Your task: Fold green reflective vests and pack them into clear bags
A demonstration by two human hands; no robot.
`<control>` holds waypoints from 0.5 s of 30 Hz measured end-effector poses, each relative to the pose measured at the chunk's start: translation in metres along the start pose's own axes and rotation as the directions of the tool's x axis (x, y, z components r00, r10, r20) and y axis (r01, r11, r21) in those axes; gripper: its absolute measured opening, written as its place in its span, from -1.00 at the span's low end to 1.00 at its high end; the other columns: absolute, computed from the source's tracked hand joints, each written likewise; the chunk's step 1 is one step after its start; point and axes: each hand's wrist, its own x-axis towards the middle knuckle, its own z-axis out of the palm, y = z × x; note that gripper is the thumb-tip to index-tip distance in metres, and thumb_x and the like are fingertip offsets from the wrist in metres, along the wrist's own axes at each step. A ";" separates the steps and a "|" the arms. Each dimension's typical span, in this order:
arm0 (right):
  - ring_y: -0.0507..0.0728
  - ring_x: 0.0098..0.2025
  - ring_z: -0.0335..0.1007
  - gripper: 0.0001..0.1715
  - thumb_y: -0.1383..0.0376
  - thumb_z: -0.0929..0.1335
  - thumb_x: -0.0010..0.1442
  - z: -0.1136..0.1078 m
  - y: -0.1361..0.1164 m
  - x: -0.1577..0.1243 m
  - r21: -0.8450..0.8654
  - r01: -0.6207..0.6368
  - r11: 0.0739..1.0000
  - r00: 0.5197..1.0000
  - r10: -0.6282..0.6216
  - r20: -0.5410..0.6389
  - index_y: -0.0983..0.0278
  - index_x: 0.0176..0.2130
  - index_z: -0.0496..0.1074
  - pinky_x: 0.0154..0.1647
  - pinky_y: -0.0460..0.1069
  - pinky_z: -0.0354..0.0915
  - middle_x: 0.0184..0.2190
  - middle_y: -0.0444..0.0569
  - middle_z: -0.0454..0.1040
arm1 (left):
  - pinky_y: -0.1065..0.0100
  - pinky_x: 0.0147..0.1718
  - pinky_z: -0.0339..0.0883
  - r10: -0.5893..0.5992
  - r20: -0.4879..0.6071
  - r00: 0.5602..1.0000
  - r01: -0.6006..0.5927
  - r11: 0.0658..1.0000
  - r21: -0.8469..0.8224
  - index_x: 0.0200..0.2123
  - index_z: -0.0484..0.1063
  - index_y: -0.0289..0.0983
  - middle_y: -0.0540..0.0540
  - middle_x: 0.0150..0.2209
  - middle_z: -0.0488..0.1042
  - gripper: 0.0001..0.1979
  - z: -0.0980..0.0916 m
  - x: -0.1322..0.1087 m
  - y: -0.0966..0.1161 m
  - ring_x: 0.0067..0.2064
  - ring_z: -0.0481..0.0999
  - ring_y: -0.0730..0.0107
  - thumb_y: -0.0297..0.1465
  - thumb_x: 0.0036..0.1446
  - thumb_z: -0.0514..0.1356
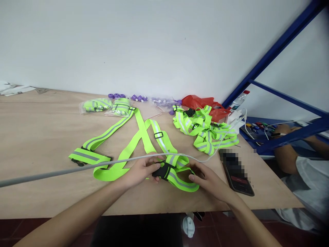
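Note:
A neon-yellow reflective strap harness (140,132) with grey stripes and black adjusters lies spread over the table. My left hand (142,169) is closed on a black plastic buckle (161,170) at the harness's near right end. My right hand (209,178) pinches the looped strap (183,183) at its right side, where a small dark part shows between thumb and fingers. Another bundle of the same straps (205,132) lies tangled beyond my right hand. A grey cable (102,164) crosses in front of the harness and passes above my left hand.
Two bagged strap rolls (120,105) lie at the back, near purple caps (137,98) along the wall. A red plastic bag (200,102) and a bottle (239,99) stand back right. A phone (238,175) lies right, beside a blue frame (277,51). Another person's arm (286,151) rests beyond.

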 end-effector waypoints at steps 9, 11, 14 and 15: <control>0.31 0.05 0.49 -0.65 0.17 0.38 0.25 0.009 0.011 -0.005 -0.288 0.064 0.955 0.996 -0.079 -0.041 0.22 0.00 0.53 0.09 0.20 0.39 0.02 0.09 0.58 | 0.40 -0.48 0.50 -0.057 0.042 0.997 0.064 0.980 -0.189 -0.11 0.39 -0.26 -0.06 -0.30 0.56 -0.53 -0.002 -0.003 0.016 -0.52 0.55 0.45 -0.21 0.02 0.48; 0.32 0.09 0.48 -0.60 0.15 0.33 0.31 0.011 0.011 -0.005 -0.296 0.072 0.952 0.993 -0.096 -0.065 0.21 0.08 0.51 0.13 0.22 0.37 0.06 0.11 0.57 | 0.40 -0.49 0.50 -0.045 0.053 0.998 0.055 0.978 -0.202 -0.10 0.40 -0.26 -0.06 -0.28 0.57 -0.56 -0.002 -0.004 0.017 -0.52 0.55 0.46 -0.23 0.04 0.47; 0.29 0.00 0.55 -0.54 0.13 0.27 0.36 0.011 0.010 -0.007 -0.287 0.044 0.957 0.989 -0.082 -0.123 0.20 0.17 0.46 0.03 0.17 0.44 0.00 0.09 0.61 | 0.43 -0.51 0.50 -0.027 0.040 0.999 0.035 0.975 -0.221 -0.12 0.42 -0.27 -0.06 -0.27 0.55 -0.58 -0.004 -0.004 0.017 -0.49 0.57 0.45 -0.25 0.04 0.47; 0.27 -0.07 0.57 -0.53 0.13 0.26 0.37 0.011 0.010 -0.008 -0.285 0.026 0.958 0.986 -0.071 -0.149 0.21 0.16 0.47 -0.03 0.15 0.46 -0.06 0.07 0.63 | 0.44 -0.51 0.49 -0.026 0.040 0.999 0.035 0.973 -0.227 -0.12 0.42 -0.28 -0.06 -0.27 0.55 -0.58 -0.004 -0.004 0.017 -0.48 0.58 0.44 -0.25 0.04 0.47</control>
